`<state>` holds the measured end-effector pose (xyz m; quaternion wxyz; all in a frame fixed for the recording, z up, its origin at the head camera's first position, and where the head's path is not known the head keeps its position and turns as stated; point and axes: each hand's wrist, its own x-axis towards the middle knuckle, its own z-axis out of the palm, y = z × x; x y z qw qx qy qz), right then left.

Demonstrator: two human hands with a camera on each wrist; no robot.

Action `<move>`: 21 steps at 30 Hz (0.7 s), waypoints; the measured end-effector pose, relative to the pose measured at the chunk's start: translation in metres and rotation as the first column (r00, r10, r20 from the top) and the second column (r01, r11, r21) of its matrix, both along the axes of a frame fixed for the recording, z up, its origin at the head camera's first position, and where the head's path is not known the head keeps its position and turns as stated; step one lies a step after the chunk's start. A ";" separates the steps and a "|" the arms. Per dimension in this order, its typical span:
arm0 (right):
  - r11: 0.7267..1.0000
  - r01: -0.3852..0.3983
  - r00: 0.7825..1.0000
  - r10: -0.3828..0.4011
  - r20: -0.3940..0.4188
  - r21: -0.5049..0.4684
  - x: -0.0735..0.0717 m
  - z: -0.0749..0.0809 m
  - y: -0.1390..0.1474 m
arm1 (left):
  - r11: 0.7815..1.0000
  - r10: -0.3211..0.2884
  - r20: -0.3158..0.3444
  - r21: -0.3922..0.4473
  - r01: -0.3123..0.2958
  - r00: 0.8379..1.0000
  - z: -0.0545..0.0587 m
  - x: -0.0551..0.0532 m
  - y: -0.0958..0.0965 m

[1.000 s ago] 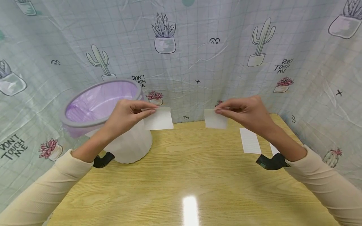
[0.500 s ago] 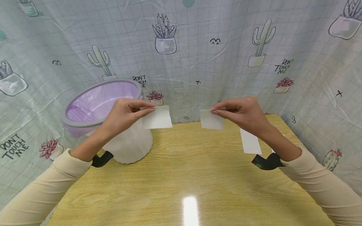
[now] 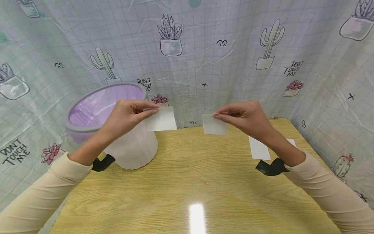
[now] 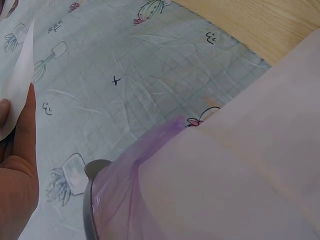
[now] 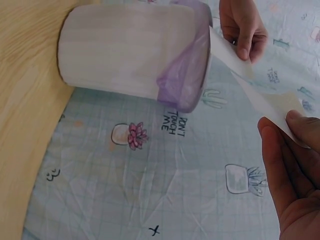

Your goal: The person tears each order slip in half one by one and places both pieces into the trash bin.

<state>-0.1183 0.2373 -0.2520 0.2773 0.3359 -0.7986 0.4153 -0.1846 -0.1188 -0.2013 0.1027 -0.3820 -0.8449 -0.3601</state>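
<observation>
In the head view my left hand (image 3: 127, 115) pinches a white piece of paper (image 3: 162, 119) by its upper left edge, between thumb and fingertips. A second, slightly smaller paper piece (image 3: 214, 125) hangs from my right hand (image 3: 243, 117), pinched the same way at its upper right. A gap separates the two pieces, and both are held up above the table. The left piece has an uneven right edge. In the right wrist view the right-hand piece (image 5: 267, 102) slants up from thumb and fingers, overlapping the left-hand piece in this view.
A white bin (image 3: 132, 149) with a purple liner and grey rim (image 3: 68, 125) stands behind my left forearm. Lined paper (image 3: 258, 148) lies on the wooden table (image 3: 175, 182) at right, with another white sheet (image 3: 291, 142) partly hidden by my right arm. A cactus-print curtain (image 3: 193, 58) hangs behind.
My right hand has moved left with its paper piece. My left hand has shifted slightly up and left with its own. More of the far-right sheet shows beyond my right arm.
</observation>
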 end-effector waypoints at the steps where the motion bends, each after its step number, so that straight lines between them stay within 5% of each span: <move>1: 1.000 -0.002 1.000 0.002 0.000 -0.001 0.000 0.000 -0.001 | 1.000 -0.001 -0.003 -0.001 0.001 1.000 0.001 0.000 0.000; 21: 0.999 -0.037 0.999 0.037 0.004 -0.033 -0.005 -0.002 -0.012 | 1.000 0.005 -0.087 -0.017 -0.007 0.996 0.019 -0.002 -0.002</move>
